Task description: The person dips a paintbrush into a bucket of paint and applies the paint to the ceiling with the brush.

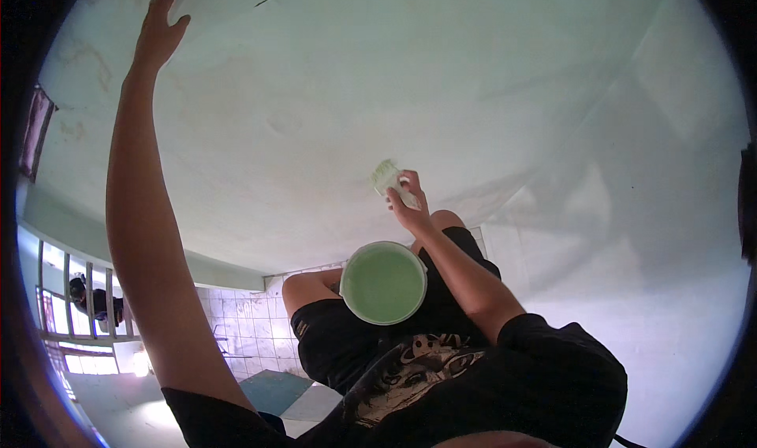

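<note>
My right hand (412, 202) is closed around a wide paintbrush (385, 178), whose bristles carry pale green paint and rest at or close to the wall (315, 133). Far up at the left, my left hand (162, 37) reaches out along an extended arm. Its fingers are spread and seem to lean on the wall. Below the brush, a white round bucket (344, 286) sits by my lap between my thighs, holding light green paint (384, 281). Neither hand touches the bucket.
Dark cracks (264, 2) and brownish stains (95, 62) mark the upper wall. On the right, a whitish wall (631, 243) meets it at a corner. At lower left are a barred railing (89, 298), a person (98, 300) beyond it, and grimy white tiles (252, 314).
</note>
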### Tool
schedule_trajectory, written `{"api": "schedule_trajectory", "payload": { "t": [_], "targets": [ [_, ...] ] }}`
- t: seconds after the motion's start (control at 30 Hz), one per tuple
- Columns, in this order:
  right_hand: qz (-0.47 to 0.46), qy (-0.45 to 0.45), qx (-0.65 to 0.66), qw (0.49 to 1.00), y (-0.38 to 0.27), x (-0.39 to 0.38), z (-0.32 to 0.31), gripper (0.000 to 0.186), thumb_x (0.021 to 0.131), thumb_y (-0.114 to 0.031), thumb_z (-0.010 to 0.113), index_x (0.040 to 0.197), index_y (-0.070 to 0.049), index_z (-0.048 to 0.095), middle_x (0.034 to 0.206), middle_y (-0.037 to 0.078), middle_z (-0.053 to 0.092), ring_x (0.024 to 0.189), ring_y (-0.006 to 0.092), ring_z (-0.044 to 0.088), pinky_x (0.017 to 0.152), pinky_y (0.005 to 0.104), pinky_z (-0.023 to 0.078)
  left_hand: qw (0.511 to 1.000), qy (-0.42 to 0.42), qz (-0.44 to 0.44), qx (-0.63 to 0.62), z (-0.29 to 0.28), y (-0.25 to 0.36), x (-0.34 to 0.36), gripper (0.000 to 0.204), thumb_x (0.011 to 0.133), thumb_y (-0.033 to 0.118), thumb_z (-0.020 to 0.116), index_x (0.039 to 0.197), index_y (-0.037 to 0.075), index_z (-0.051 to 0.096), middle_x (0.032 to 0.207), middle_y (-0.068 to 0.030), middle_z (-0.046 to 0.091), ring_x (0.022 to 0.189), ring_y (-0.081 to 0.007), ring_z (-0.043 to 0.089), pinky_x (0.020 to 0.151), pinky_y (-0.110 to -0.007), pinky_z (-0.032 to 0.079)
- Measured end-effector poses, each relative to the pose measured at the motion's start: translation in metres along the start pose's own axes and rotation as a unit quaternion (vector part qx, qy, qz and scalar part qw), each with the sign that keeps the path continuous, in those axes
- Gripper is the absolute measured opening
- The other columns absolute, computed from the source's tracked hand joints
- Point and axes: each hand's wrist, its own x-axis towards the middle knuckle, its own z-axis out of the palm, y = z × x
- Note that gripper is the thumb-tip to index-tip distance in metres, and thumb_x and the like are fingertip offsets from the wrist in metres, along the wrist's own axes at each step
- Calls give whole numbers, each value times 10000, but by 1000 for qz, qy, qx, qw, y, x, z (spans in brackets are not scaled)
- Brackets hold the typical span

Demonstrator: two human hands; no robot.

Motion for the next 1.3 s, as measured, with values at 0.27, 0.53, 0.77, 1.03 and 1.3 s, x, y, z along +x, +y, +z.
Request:
{"api": "schedule_trajectory", "payload": {
  "t": [0.27,0.53,0.77,1.03,1.3],
  "targets": [
    [161,89,194,963,32,-54,-31,359,889,-102,570,1148,-65,324,924,125,589,753,154,639,559,264,529,908,-81,-196,-360,14,140,-168,301,931,156,539,1218,76,587,1216,-89,606,1143,-196,556,984,-321,413],
    [230,59,234,943,62,-58,-35,260,839,-41,639,1092,-31,577,919,86,629,813,159,636,663,300,562,547,-382,-487,-563,43,300,-391,263,941,207,519,1117,45,630,990,-78,673,845,-153,635,684,-272,499],
    [319,65,393,860,64,-60,-41,341,810,-102,643,1142,-54,579,991,136,622,867,244,629,775,372,550,567,-399,-470,-546,23,289,-387,321,937,265,519,1138,34,616,1020,-69,667,862,-152,635,696,-282,502],
    [346,138,440,817,58,-47,-54,289,842,-99,550,1117,-11,537,1041,133,579,908,287,603,784,421,544,664,-350,-424,-507,40,227,-312,330,946,303,499,1148,71,618,1030,-44,662,867,-149,624,731,-291,479],
    [326,122,455,819,39,-29,-44,359,848,-83,587,1182,-14,478,1121,122,546,980,249,577,804,378,518,930,-56,-247,-268,45,136,-216,243,865,159,567,1092,118,647,1027,-140,633,918,-280,614,804,-366,494]
  ]
}}
